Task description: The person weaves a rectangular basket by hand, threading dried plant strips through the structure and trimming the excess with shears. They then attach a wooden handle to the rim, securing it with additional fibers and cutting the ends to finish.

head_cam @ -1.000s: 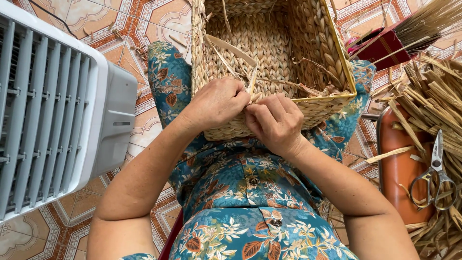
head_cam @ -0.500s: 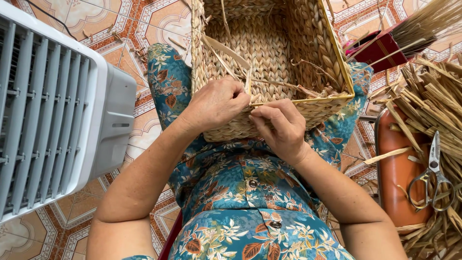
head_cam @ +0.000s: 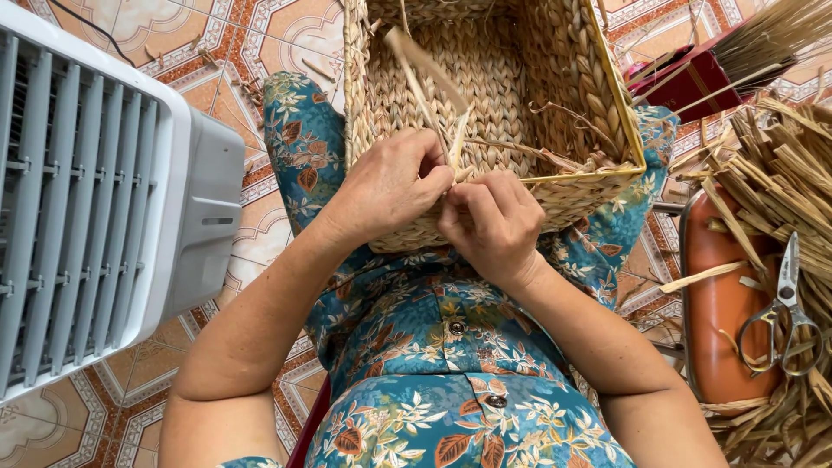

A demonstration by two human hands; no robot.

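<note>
1. Woven basket (head_cam: pixel 520 104) rests on the person's lap, open side up, its near rim under both hands; it is rectangular, of braided straw, with a yellow frame edge on the right side.
2. Left hand (head_cam: pixel 390 186) is at the basket's near rim, fingers curled and pressed together, thumb and fingertips pinching a pale straw strand (head_cam: pixel 433 87) that rises from the rim into the basket.
3. Right hand (head_cam: pixel 494 225) is just beside the left, touching it at the fingertips, fingers bent and pinching the same bunch of strands at the rim.
4. Loose strand ends stick out inside the basket near its right wall.
5. Grey fan unit (head_cam: pixel 95 199) stands on the tiled floor (head_cam: pixel 217 35) at the left, near the left forearm.
6. Scissors (head_cam: pixel 784 316) lie on an orange tray (head_cam: pixel 719 295) at the right, amid a pile of dry straw (head_cam: pixel 780 173).
7. Dark red box (head_cam: pixel 685 82) sits at the upper right, beside the basket's far right corner.
</note>
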